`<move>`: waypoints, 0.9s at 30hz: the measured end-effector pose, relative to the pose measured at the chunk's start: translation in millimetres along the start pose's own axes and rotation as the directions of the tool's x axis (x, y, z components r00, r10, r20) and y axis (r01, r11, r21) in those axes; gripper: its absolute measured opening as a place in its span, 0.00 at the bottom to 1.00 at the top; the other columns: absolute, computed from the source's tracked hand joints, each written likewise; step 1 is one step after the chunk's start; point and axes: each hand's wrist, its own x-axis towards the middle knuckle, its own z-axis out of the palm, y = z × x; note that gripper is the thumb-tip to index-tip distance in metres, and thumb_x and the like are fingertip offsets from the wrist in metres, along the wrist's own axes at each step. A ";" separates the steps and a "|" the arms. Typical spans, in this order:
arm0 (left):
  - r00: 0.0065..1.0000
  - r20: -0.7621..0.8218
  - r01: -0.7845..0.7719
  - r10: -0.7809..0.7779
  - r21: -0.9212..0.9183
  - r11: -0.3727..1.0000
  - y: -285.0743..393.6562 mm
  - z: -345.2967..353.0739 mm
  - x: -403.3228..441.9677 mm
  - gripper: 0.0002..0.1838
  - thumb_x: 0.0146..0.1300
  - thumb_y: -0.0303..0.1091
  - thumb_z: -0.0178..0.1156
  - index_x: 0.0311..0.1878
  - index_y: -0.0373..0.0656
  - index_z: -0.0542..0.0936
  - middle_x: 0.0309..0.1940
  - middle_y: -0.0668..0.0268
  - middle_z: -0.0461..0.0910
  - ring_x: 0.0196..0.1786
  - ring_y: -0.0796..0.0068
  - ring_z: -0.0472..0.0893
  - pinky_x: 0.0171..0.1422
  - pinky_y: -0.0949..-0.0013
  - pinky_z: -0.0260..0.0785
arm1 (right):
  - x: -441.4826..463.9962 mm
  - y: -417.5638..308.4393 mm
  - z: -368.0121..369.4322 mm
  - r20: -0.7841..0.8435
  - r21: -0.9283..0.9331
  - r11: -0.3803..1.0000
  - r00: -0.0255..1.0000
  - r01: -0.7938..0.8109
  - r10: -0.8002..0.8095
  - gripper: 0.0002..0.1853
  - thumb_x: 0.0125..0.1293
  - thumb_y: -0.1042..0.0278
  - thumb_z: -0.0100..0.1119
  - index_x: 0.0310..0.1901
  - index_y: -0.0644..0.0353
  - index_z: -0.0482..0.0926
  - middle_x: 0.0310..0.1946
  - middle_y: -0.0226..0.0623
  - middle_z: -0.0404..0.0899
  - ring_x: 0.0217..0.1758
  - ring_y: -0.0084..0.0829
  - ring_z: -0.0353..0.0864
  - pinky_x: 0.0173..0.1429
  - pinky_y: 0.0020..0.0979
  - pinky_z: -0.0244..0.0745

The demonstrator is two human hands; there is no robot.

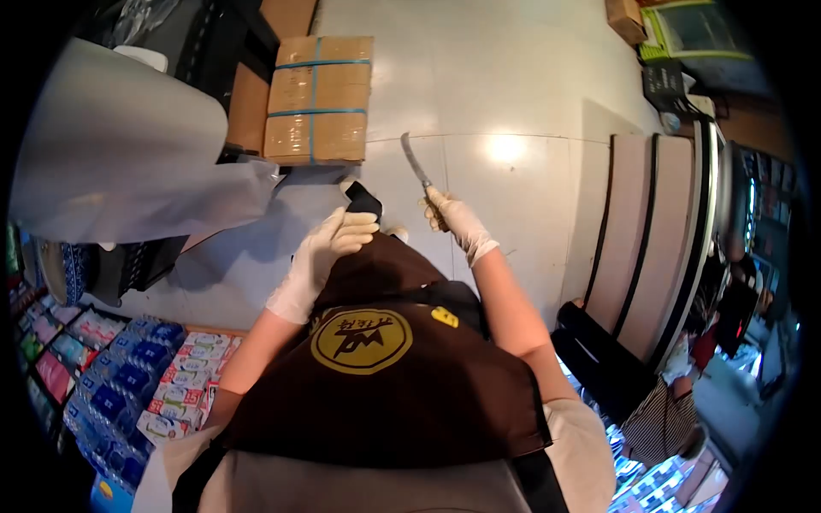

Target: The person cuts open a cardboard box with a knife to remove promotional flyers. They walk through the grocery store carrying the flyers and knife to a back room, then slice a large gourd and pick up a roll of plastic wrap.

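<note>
Knife (418,167) sits in the curled right hand (456,220).

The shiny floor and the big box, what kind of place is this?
Probably a shop, maybe a supermarket: there are stacked blue packs, rows of small packaged goods beside them and a strapped cardboard box.

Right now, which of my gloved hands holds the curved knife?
Your right hand: the curved knife sticks out of its grip; your left hand shows no knife.

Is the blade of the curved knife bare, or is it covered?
Bare: the blade stands out past the right hand, and nothing visible covers it.
</note>
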 end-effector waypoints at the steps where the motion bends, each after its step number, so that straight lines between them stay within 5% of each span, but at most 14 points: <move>1: 1.000 -0.019 0.008 -0.008 -0.002 1.000 8.8 -1.2 7.5 0.25 0.72 0.46 0.37 0.51 0.34 0.75 0.45 0.61 0.80 0.43 0.78 0.78 0.49 0.76 0.66 | 15.0 -11.2 1.5 0.031 -0.056 0.997 0.998 -0.061 0.063 0.21 0.68 0.46 0.46 0.39 0.58 0.76 0.21 0.24 0.72 0.19 0.18 0.68 0.24 0.20 0.63; 7: 0.996 -0.088 -0.010 0.007 -0.035 0.999 53.4 -12.9 53.0 0.26 0.70 0.50 0.37 0.51 0.37 0.76 0.46 0.62 0.79 0.45 0.76 0.77 0.51 0.75 0.65 | 110.7 -55.5 8.8 0.116 -0.054 0.995 0.989 -0.084 0.090 0.19 0.68 0.51 0.49 0.34 0.61 0.73 0.21 0.30 0.72 0.17 0.23 0.68 0.22 0.25 0.69; 18: 0.955 -0.295 0.038 -0.041 -0.018 0.999 96.1 -33.0 133.0 0.28 0.70 0.53 0.39 0.52 0.37 0.75 0.47 0.62 0.79 0.45 0.77 0.77 0.53 0.75 0.65 | 232.8 -114.6 28.7 0.145 -0.385 0.886 0.931 -0.260 0.336 0.20 0.62 0.49 0.53 0.28 0.59 0.78 0.15 0.28 0.69 0.13 0.24 0.66 0.19 0.28 0.65; 21: 0.882 -0.460 0.125 -0.096 0.033 0.992 95.5 -40.0 184.2 0.25 0.69 0.51 0.41 0.50 0.39 0.77 0.46 0.64 0.79 0.45 0.78 0.76 0.49 0.76 0.65 | 272.0 -111.2 27.5 0.150 -0.464 0.841 0.911 -0.278 0.384 0.21 0.63 0.48 0.52 0.27 0.61 0.78 0.15 0.31 0.70 0.13 0.26 0.66 0.18 0.30 0.63; 25: 0.837 -0.547 0.170 0.010 0.279 0.945 55.7 -72.1 252.1 0.21 0.67 0.47 0.45 0.48 0.41 0.78 0.44 0.66 0.80 0.45 0.78 0.77 0.46 0.75 0.65 | 286.6 -121.6 5.4 0.181 -0.514 0.797 0.868 -0.318 0.463 0.21 0.63 0.49 0.52 0.26 0.62 0.77 0.16 0.33 0.71 0.12 0.27 0.67 0.18 0.30 0.63; 27: 0.816 -0.572 0.297 0.080 0.535 0.791 47.2 -88.4 278.4 0.20 0.64 0.44 0.48 0.43 0.37 0.79 0.42 0.59 0.80 0.45 0.65 0.77 0.49 0.66 0.67 | 287.9 -118.3 -11.2 0.174 -0.558 0.770 0.864 -0.310 0.473 0.21 0.62 0.49 0.53 0.26 0.61 0.77 0.16 0.33 0.71 0.12 0.27 0.68 0.18 0.29 0.63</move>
